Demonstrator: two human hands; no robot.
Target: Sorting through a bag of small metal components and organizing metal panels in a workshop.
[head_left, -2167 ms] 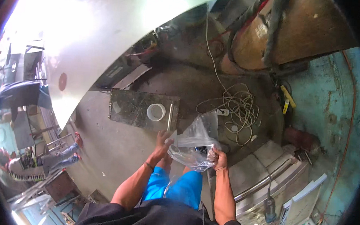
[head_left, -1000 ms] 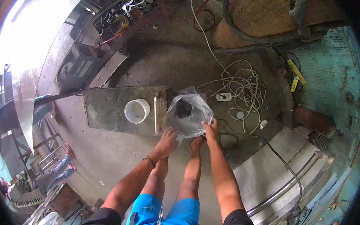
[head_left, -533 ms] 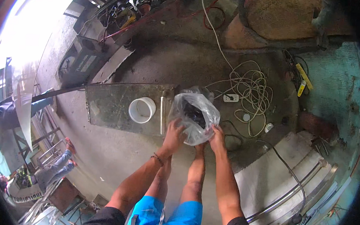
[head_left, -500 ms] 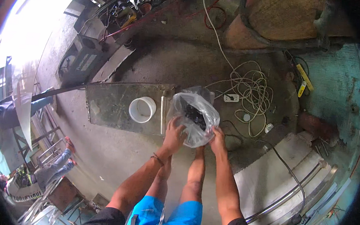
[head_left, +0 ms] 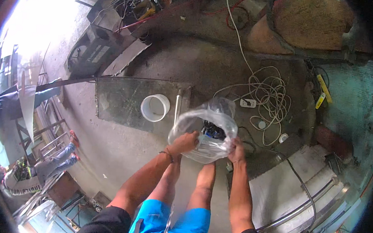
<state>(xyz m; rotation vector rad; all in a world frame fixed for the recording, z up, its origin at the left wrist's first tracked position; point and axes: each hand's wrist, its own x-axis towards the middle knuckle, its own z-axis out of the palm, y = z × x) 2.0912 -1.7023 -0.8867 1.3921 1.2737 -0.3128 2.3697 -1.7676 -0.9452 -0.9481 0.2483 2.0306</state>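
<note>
Clear plastic bag held open at the knees

The plastic bag (head_left: 199,153) hangs in front of the person's legs, dark things (head_left: 213,130) inside. The right hand (head_left: 236,150) grips its rim; the left hand (head_left: 185,143) curls at the mouth's near left, its hold unclear. A white tub (head_left: 155,107) stands on a dark box (head_left: 121,104). Pale lettering marks a black case (head_left: 90,51), too small to read.

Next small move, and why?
Probably ease the left hand toward the dark items: the bag gapes open around them, the right hand grips its right side, and the left is already at its mouth.
</note>
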